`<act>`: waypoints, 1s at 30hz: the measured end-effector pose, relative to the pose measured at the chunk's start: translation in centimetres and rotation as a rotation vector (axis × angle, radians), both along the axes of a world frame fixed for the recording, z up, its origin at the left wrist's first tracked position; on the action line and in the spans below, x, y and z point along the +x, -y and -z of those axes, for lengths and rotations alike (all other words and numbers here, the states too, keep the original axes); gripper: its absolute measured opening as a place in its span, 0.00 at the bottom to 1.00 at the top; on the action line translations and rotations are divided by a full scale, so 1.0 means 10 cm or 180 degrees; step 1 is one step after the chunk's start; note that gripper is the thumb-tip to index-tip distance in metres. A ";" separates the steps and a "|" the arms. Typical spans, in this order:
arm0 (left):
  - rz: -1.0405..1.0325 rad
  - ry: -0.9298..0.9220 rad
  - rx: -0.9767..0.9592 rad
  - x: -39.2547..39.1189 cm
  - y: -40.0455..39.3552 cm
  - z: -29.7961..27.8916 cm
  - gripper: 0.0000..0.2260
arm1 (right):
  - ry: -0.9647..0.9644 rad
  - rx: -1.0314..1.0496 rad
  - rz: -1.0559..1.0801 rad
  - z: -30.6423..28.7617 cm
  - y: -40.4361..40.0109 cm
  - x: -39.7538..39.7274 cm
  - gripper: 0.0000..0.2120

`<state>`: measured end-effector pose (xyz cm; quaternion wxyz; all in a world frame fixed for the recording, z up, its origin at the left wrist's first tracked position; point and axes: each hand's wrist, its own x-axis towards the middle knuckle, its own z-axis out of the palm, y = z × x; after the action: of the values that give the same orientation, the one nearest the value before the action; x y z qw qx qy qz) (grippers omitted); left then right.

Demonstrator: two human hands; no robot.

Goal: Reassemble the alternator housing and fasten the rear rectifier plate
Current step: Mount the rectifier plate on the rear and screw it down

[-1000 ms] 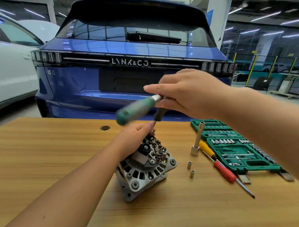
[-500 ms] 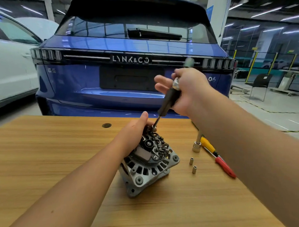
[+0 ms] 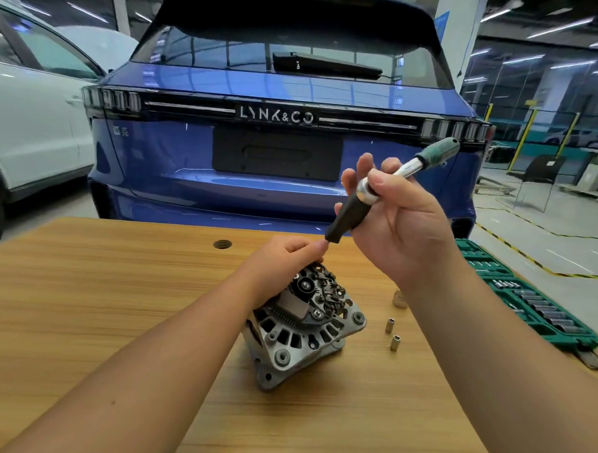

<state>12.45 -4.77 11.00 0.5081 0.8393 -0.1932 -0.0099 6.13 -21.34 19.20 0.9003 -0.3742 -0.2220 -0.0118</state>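
Workshop floor behind, with a blue car (image 3: 278, 122) parked tail-on just past the far edge of a wooden table (image 3: 99, 303); a white car (image 3: 32, 112) at the left edge. Small dark round hole (image 3: 222, 244) in the tabletop near the far side.

On the table, about mid-width: alternator (image 3: 300, 332), tilted, its exposed rear end with dark fittings facing up and away. Left hand (image 3: 282, 263) resting over the top far edge of the alternator, fingers curled, fingertips pinched together right at the lower tip of the tool; what sits between them cannot be made out.

Above and right of that: right hand (image 3: 400, 227), raised clear of the table, fingers and thumb wrapped round a ratchet wrench (image 3: 408, 169) at its shiny head. Green handle pointing up and right, away from the hand; a black extension (image 3: 346, 218) running down and left from the head, ending beside the left fingertips.

Right of the alternator, lying apart on the wood: two small metal sleeves (image 3: 392, 335), one nearer than the other, and a silver socket (image 3: 399, 298) partly hidden behind the right wrist. Further right, at the table edge: open green socket case (image 3: 527, 301) with rows of sockets inside, partly covered by the right forearm.
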 end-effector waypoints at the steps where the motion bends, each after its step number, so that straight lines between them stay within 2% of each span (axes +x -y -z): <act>1: 0.0023 0.0006 0.0017 0.01 0.00 0.00 0.18 | 0.0125 -0.0248 -0.0011 0.02 0.04 0.01 0.15; 3: 0.0029 0.0004 0.0038 0.01 -0.01 0.01 0.18 | 0.0286 -0.0517 0.0097 0.04 0.09 0.02 0.15; 6: -0.0018 -0.0039 0.0038 0.02 0.00 0.00 0.19 | 0.0400 -0.0551 0.0447 0.04 0.08 0.03 0.13; 9: -0.0050 -0.0059 -0.0001 0.03 0.01 0.00 0.19 | 0.0447 -0.0342 0.0812 0.10 -0.03 0.03 0.11; 14: -0.0095 0.0069 0.0035 0.03 0.03 0.00 0.22 | 0.0537 0.0048 0.1001 0.21 -0.15 0.07 0.06; 16: -0.0110 0.0036 -0.0003 0.05 0.04 0.00 0.24 | 0.0916 -0.0503 0.1767 0.28 -0.15 0.09 0.10; 18: -0.0116 -0.0016 -0.0022 0.06 0.02 0.00 0.25 | 0.1633 -0.1316 0.2792 0.35 -0.14 0.12 0.13; 21: -0.0087 -0.0019 0.0029 0.06 -0.01 0.01 0.23 | 0.2614 -0.2214 0.3804 0.34 -0.05 0.19 0.11; 23: -0.0087 -0.0038 0.0017 0.06 -0.01 0.01 0.22 | 0.3042 -0.2654 0.3950 0.28 0.05 0.20 0.11; 27: 0.0008 -0.0113 -0.0036 0.05 -0.03 -0.01 0.24 | 0.3974 -0.3776 0.3437 0.10 0.26 0.11 0.15; 30: 0.0153 -0.0119 0.0020 0.05 -0.06 -0.02 0.24 | 0.4869 -0.4476 0.3419 -0.07 0.34 0.07 0.14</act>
<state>12.93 -4.14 11.24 0.5086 0.8357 -0.2037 -0.0383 6.78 -24.75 19.87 0.0059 -0.7311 -0.4771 -0.4876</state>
